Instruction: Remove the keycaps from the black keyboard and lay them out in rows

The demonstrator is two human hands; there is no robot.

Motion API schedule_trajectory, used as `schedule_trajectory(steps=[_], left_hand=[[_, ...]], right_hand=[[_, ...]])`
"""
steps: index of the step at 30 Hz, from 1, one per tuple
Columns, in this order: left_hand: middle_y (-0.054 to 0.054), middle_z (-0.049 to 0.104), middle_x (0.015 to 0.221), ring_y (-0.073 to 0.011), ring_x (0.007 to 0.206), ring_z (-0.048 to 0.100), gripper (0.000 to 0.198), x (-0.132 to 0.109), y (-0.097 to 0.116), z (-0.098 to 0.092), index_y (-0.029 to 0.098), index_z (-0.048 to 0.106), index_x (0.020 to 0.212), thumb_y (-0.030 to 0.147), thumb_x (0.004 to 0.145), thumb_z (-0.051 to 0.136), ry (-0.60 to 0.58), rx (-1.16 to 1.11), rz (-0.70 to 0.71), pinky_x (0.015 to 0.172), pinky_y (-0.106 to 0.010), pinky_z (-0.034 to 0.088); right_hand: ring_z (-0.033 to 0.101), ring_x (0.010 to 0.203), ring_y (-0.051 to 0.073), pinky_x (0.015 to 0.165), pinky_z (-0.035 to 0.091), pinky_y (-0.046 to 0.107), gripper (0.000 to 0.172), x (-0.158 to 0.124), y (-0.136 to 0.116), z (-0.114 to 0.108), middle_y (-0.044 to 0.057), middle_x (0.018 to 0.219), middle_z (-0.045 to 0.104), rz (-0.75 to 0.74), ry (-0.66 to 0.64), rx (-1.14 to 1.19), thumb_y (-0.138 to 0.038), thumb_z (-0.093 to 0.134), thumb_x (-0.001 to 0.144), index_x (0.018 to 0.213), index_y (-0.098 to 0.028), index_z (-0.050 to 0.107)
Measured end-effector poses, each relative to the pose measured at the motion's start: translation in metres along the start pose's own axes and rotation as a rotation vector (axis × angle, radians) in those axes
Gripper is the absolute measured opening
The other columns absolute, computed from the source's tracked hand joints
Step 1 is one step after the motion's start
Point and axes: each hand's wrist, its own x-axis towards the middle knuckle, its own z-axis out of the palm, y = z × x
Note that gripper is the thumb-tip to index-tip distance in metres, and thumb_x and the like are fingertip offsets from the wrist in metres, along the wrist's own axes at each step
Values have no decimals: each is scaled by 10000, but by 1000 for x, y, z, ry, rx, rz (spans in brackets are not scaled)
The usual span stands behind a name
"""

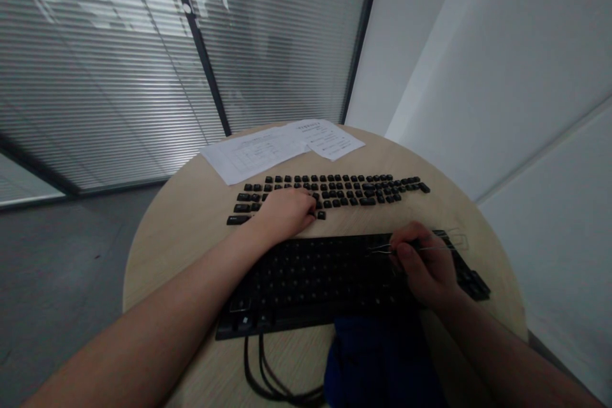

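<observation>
A black keyboard (315, 274), most of its keycaps off, lies across the table in front of me. Behind it, loose black keycaps (367, 201) stand in several rows. My left hand (289, 207) reaches over the keyboard's far edge into these rows. Its fingers are curled down among the keycaps, and whatever they pinch is hidden. Over the right part of the keyboard, my right hand (425, 261) is closed around a wire keycap puller (456, 242). The puller's thin prongs point left above the bare switches, and its wire loop sticks out to the right.
Printed paper sheets (258, 153) lie at the back of the round wooden table (157, 248). Black cables (268, 373) and dark blue cloth (377, 363) are at the near edge. Glass with blinds (277, 32) and a white wall (521, 57) stand beyond.
</observation>
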Motion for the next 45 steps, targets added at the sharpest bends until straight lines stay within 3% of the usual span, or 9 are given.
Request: schedule_trajectory(steps=[10,14,17,24,31,37,45], left_hand=[[-69,745,1022,-244,894,690,166,-2,1,-2,198,754,995,288,901,651,31,-3,1,719,-335,511],[-46,741,1045,-231,925,697,189,-3,7,-3,226,758,1074,260,939,630,7,-28,85,746,-325,512],[-39,733,1013,-222,902,696,169,-1,9,3,234,773,1028,268,946,629,22,-19,117,727,-312,506],[-57,725,969,-238,882,700,203,7,12,14,190,758,955,345,964,627,73,15,94,680,-320,504],[-81,730,997,-261,892,717,209,7,17,16,181,766,972,326,970,615,18,38,36,682,-338,527],[-82,734,981,-232,877,708,212,8,14,21,178,772,956,333,952,627,52,26,19,695,-307,525],[-88,737,1011,-255,914,698,212,8,16,18,180,769,979,344,953,637,28,1,-11,726,-327,516]], right_hand=[[488,469,121,452,387,245,211,3,-5,-1,-33,597,545,-12,-10,-23,-326,567,1011,831,-222,600],[490,478,122,459,390,246,197,3,-4,-1,-31,611,552,-20,-12,-10,-321,571,1016,847,-225,603],[486,477,117,464,385,243,179,4,-5,-1,-40,608,539,-36,-21,-1,-303,573,1018,857,-228,599],[518,516,126,489,412,245,173,3,-10,0,-27,637,569,-50,-19,-4,-289,579,1010,849,-230,600],[500,487,123,464,398,243,203,2,-10,0,-24,626,566,-32,-25,-21,-322,574,1013,840,-224,610],[504,495,122,470,403,239,190,5,-13,0,-28,622,563,-53,-19,-7,-303,579,1007,834,-226,603],[494,491,115,467,390,235,179,5,-12,-1,-35,618,552,-50,-31,-10,-288,581,1007,841,-226,602]])
